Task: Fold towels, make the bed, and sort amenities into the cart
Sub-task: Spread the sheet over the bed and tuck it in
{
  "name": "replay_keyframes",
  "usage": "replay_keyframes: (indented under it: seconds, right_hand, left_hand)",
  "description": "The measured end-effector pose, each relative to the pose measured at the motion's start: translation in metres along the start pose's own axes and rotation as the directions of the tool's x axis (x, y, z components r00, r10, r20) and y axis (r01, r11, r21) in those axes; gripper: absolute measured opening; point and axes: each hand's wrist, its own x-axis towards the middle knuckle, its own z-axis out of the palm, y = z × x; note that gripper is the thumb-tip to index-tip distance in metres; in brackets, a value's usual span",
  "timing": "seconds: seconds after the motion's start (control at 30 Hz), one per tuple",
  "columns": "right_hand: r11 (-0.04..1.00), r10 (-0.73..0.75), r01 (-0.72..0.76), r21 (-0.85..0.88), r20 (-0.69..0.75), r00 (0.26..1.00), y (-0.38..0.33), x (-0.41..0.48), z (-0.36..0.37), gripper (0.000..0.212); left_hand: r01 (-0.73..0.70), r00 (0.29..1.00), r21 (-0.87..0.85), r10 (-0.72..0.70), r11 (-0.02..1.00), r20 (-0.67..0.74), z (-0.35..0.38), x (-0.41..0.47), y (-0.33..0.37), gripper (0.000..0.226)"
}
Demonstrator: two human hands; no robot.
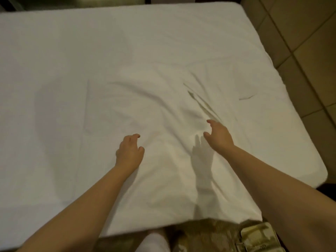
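Observation:
A white bed fills most of the view, covered by a smooth white sheet. On top of it lies a wrinkled white cloth, creased across its middle and reaching to the near edge. My left hand hovers over the cloth's near-middle with fingers loosely curled, holding nothing. My right hand hangs just above the cloth to the right, fingers relaxed and spread, casting a shadow beneath it. Neither hand grips the fabric.
Beige floor tiles run along the right side of the bed. Below the near edge, patterned clothing and something white show at the bottom. Dark furniture sits beyond the far edge of the bed.

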Motion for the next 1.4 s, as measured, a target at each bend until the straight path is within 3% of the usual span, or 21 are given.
replay_keyframes:
  seconds: [0.3, 0.43, 0.53, 0.67, 0.8, 0.87, 0.93, 1.0, 1.17, 1.2, 1.27, 1.33, 1.4]
  right_hand:
    - [0.997, 0.083, -0.083, 0.008, -0.095, 0.992, -0.046, 0.156, -0.015, 0.056]
    - [0.993, 0.113, -0.116, -0.010, -0.127, 0.985, -0.053, 0.226, -0.029, 0.064]
    - [0.978, 0.204, -0.207, 0.006, -0.202, 0.958, -0.045, 0.278, -0.042, 0.067]
    - [0.950, 0.312, -0.312, 0.029, -0.171, 0.935, -0.037, 0.330, -0.050, 0.078]
    - [0.954, 0.297, -0.297, 0.031, -0.006, 0.955, -0.046, 0.365, -0.045, 0.085]
    - [0.978, 0.146, -0.147, -0.150, -0.021, 0.989, -0.058, 0.372, -0.040, 0.072]
    - [0.937, -0.105, 0.107, -0.331, 0.023, 0.994, -0.075, 0.377, -0.034, 0.049]
    - [0.856, -0.241, 0.295, -0.425, 0.176, 0.954, -0.091, 0.381, -0.028, 0.037]
    - [0.833, -0.157, 0.353, -0.427, 0.430, 0.889, -0.101, 0.372, -0.032, 0.035]
    - [0.840, -0.189, 0.355, -0.411, 0.392, 0.901, -0.101, 0.368, -0.039, 0.032]
    - [0.863, -0.305, 0.351, -0.363, 0.178, 0.935, -0.101, 0.352, -0.052, 0.028]
    - [0.861, -0.448, 0.398, -0.318, -0.101, 0.888, -0.098, 0.321, -0.056, 0.030]
    - [0.857, -0.504, 0.432, -0.281, -0.277, 0.818, -0.086, 0.274, -0.052, 0.031]
  left_hand:
    - [-0.020, 1.000, 0.070, 0.019, 0.997, 0.015, -0.024, 0.169, 0.026, 0.052]
    - [0.019, 0.988, 0.152, 0.004, 0.988, -0.151, -0.037, 0.244, 0.026, 0.051]
    - [0.188, 0.927, 0.139, -0.129, 0.972, -0.352, -0.057, 0.295, 0.018, 0.047]
    - [0.506, 0.795, 0.039, -0.448, 0.862, -0.410, -0.082, 0.342, -0.029, 0.060]
    - [0.655, 0.712, -0.178, -0.679, 0.734, -0.180, -0.098, 0.355, -0.069, 0.081]
    - [0.655, 0.708, -0.363, -0.706, 0.662, -0.010, -0.099, 0.358, -0.081, 0.091]
    - [0.630, 0.704, -0.554, -0.702, 0.545, 0.111, -0.099, 0.356, -0.082, 0.095]
    - [0.572, 0.741, -0.678, -0.645, 0.462, 0.186, -0.102, 0.351, -0.075, 0.068]
    - [0.570, 0.787, -0.733, -0.504, 0.370, 0.356, -0.122, 0.337, -0.063, 0.027]
    - [0.528, 0.805, -0.769, -0.501, 0.360, 0.317, -0.129, 0.333, -0.057, 0.020]
    - [0.344, 0.874, -0.862, -0.463, 0.373, 0.148, -0.142, 0.322, -0.049, 0.004]
    - [0.172, 0.934, -0.915, -0.355, 0.364, 0.034, -0.152, 0.301, -0.037, 0.016]
    - [0.123, 0.960, -0.910, -0.278, 0.395, 0.009, -0.148, 0.266, -0.038, 0.021]
